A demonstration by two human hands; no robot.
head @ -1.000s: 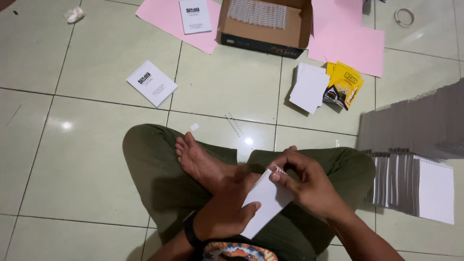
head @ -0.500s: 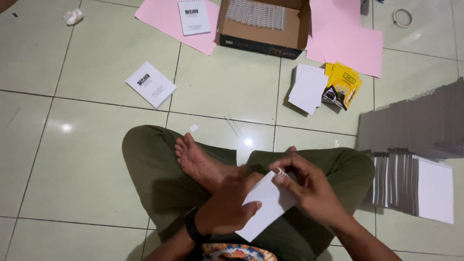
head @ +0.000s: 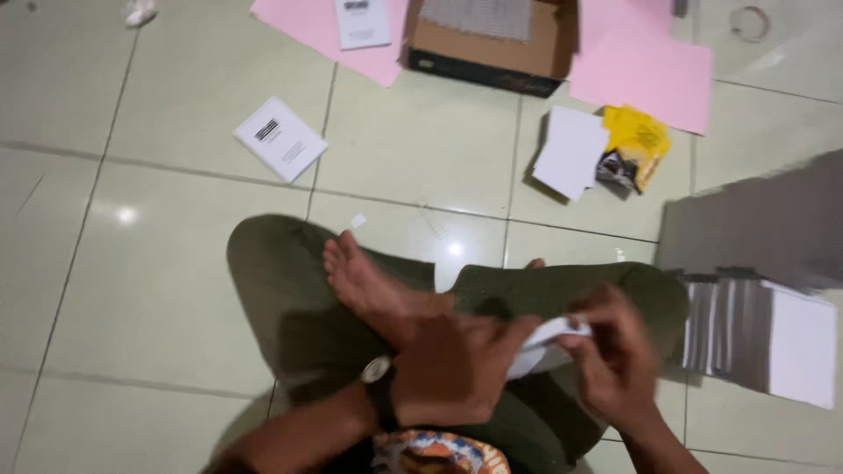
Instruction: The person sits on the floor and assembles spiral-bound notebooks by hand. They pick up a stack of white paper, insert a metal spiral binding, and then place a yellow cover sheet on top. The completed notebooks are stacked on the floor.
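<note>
Seated worker, legs crossed on a pale tiled floor (head: 176, 263). Around the lap, largest first: a fanned row of grey-and-white packets (head: 764, 338) at right, an open cardboard box (head: 487, 39) and pink sheets (head: 645, 75) ahead, a white leaflet (head: 281, 139), a yellow wrapper (head: 637, 145). Both hands meet over the lap: left hand (head: 452, 369) and right hand (head: 615, 360) each pinch a white paper piece (head: 540, 344) between them. It appears light, thin, easily creased; best gripped at its edges. Nothing obstructs.
</note>
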